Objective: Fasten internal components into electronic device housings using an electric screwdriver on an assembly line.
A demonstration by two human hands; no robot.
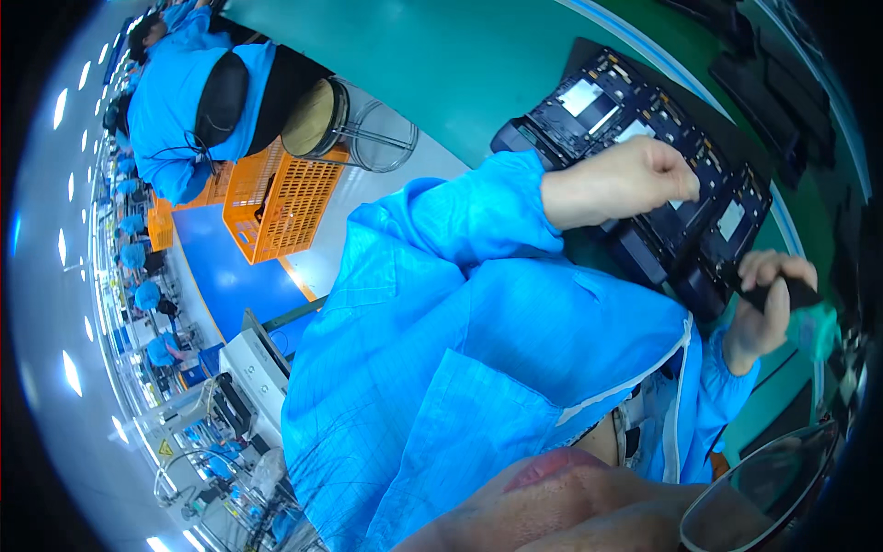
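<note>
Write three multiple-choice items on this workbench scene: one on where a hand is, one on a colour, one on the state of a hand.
1. Where is the left hand?
A. on the dark device chassis
B. on the orange crate
C. on the wooden stool

2. What colour is the person's work coat?
A. white
B. blue
C. grey

3. In what state is the right hand?
A. flat and empty
B. out of view
C. closed around a dark tool handle

Answers:
1 A, the hand rests over the open chassis on the green bench.
2 B, the sleeves and front are bright blue.
3 C, the fingers wrap the dark handle beside the chassis.
</note>
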